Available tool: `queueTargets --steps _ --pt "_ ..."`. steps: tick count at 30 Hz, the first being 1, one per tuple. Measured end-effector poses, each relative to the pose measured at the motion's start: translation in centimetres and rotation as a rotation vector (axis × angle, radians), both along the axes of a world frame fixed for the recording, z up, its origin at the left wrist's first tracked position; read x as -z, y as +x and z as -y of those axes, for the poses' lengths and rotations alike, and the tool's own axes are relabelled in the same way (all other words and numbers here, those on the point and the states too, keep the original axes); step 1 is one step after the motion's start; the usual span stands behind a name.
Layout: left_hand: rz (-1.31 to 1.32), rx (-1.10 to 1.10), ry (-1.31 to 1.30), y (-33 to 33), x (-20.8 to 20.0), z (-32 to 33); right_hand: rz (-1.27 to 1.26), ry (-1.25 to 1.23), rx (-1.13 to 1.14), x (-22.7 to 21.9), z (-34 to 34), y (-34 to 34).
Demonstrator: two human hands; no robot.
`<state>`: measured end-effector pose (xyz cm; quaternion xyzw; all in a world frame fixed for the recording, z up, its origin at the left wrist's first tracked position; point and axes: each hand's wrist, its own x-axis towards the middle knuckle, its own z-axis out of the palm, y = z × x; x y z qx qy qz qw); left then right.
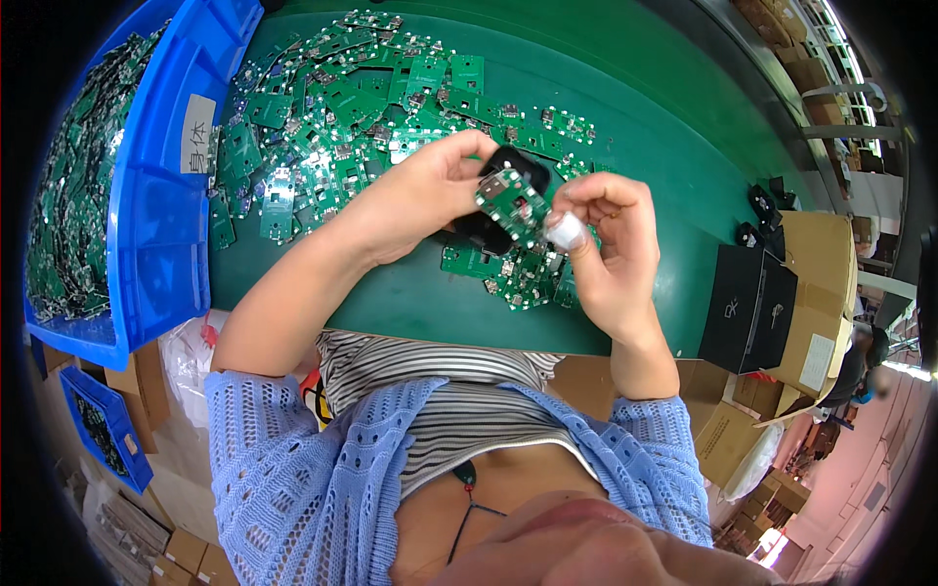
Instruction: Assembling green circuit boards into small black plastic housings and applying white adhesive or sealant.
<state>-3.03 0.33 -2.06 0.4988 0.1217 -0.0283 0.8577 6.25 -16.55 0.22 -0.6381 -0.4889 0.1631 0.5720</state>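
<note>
Right of the blue bin [151, 225], over the green table [381, 298], the left hand [430, 186] pinches a green circuit board [510, 201]. The right hand [618, 249] curls at its far end; whether it grips is unclear. Board handling seems underway; the next move calls for steady fingers.

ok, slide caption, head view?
Left hand holds a circuit board, right hand at its edge, above a green table of scattered boards near a blue bin.

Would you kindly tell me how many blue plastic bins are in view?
2: the large blue bin of circuit boards at the left end of the green table, and the smaller blue bin at lower left. Others may be hidden.
</note>
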Motion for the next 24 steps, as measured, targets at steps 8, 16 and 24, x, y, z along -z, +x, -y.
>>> queueTargets --steps 8,16,24 --pt "-0.026 -0.135 -0.038 0.3 -0.3 0.3 0.401 -0.007 -0.032 -0.5 -0.7 -0.1" --pt "0.041 -0.217 0.073 0.1 0.1 1.2 0.734 0.018 -0.014 -0.4 -0.7 0.7" --pt "-0.144 -0.154 0.059 0.1 -1.3 1.8 0.96 -0.081 0.018 -0.9 -0.3 0.8"
